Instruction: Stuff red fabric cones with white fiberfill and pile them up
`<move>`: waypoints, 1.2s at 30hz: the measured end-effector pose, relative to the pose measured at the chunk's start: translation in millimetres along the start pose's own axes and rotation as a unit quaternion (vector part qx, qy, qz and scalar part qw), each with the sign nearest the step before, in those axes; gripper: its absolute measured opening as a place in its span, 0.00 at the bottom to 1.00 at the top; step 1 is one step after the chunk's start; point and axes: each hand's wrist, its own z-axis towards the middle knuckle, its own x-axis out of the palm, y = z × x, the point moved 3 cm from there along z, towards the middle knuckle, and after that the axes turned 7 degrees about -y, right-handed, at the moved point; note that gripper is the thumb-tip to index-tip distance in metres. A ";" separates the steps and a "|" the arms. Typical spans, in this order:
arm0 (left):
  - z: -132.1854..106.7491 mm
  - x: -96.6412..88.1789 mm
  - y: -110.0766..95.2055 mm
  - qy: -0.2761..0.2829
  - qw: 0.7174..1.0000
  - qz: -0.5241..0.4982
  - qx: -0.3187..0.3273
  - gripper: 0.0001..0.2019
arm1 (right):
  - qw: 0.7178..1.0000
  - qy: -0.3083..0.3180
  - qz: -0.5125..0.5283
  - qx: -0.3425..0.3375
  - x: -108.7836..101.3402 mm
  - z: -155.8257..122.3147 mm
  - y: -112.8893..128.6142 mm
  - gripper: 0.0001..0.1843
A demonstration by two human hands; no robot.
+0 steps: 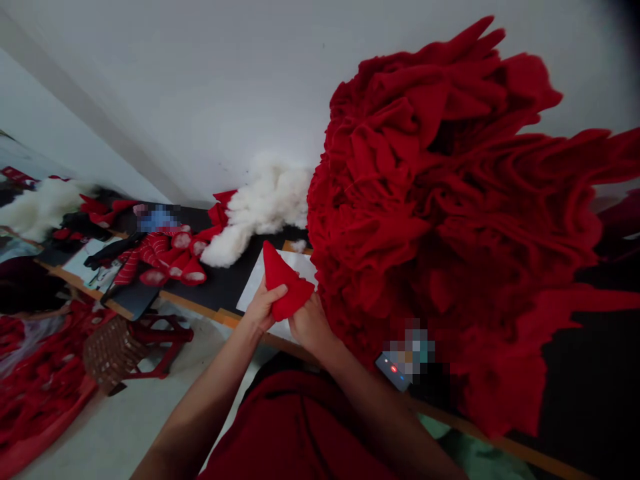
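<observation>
Flattened red felt cone (286, 280), tip upward; left hand (263, 307), right hand (310, 327): fingers (276, 291) gripping both sides.

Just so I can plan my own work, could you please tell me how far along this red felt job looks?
Done, it seems: red pieces showing white filling lie on the black table top. In hand: a red felt cone held between the left hand and right hand. Apparently left: a large heap of red felt and white stuffing.

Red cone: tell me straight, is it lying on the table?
No, the left hand and right hand hold the red cone up above the white paper.
</observation>
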 end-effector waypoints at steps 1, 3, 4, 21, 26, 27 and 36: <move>0.3 0.1 -0.7 -0.001 1.000 -0.009 0.007 0.33 | 1.000 -0.006 -0.002 0.002 -0.2 -0.3 0.8 0.24; 0.0 0.8 -1.2 0.006 1.000 -0.021 0.014 0.33 | 1.000 -0.015 0.000 -0.002 0.5 -0.6 2.3 0.25; -0.5 1.3 -0.6 0.014 1.000 -0.019 0.011 0.32 | 1.000 -0.017 0.004 -0.004 1.3 -0.6 2.5 0.25; 8.1 -0.8 2.3 -0.026 0.997 -0.069 -0.036 0.19 | 1.000 -0.024 0.015 -0.006 -9.5 -5.0 8.2 0.22; 7.4 -1.5 2.1 -0.030 0.996 -0.072 -0.047 0.19 | 0.999 -0.024 0.029 -0.016 -12.3 2.9 8.0 0.22; 7.1 -1.1 2.5 -0.025 0.996 -0.077 -0.047 0.19 | 0.999 -0.027 0.037 -0.026 -12.2 3.7 9.5 0.23; 15.1 -22.7 -12.1 -0.128 0.980 -0.136 -0.065 0.09 | 0.992 -0.075 0.105 0.017 -2.2 -6.1 -2.7 0.22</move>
